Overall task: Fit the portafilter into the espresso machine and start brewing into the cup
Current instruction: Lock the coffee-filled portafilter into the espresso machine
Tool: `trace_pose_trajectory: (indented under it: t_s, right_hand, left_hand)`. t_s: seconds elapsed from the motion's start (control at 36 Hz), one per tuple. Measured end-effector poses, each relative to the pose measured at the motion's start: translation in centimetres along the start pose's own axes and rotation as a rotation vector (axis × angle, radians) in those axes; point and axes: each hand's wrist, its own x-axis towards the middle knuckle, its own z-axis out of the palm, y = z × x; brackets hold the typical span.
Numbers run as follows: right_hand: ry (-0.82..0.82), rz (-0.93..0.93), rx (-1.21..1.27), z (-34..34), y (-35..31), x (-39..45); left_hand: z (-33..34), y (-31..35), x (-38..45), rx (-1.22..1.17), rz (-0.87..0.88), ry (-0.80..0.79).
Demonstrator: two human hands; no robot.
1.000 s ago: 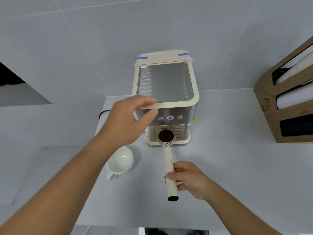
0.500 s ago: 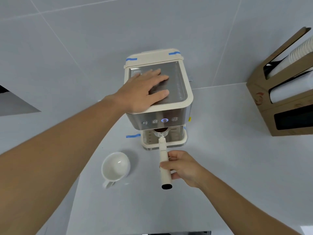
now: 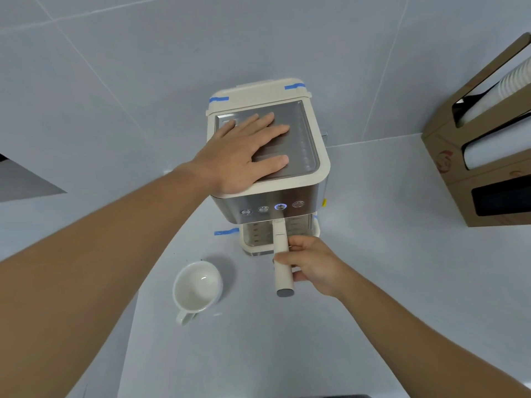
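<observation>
A cream and steel espresso machine (image 3: 311,165) stands against the wall, one of its front buttons (image 3: 280,207) lit blue. My left hand (image 3: 244,156) lies flat on the machine's steel top, fingers spread. My right hand (image 3: 309,264) grips the cream handle of the portafilter (image 3: 283,265). The handle points toward me and its head is hidden under the machine's front. An empty white cup (image 3: 196,287) sits on the counter, left of the machine's drip tray (image 3: 258,249), not under the spout.
A cardboard dispenser (image 3: 485,156) with stacked paper cups hangs at the right. Blue tape strips mark the machine's top and the counter beside its base. The white counter (image 3: 388,282) stretches right and toward me.
My left hand moved from the machine's front edge to lie flat on its top. The portafilter's head, seen with coffee before, has gone under the machine's front.
</observation>
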Motion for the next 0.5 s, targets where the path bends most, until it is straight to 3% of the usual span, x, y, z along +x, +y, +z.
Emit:
trace_pose_trajectory:
  t_s: [0.5]
  right_hand:
    - [-0.043, -0.034, 0.119, 2.4, -0.2, 1.7]
  left_hand:
    - [0.2, 0.1, 0.0, -0.041, -0.010, 0.051]
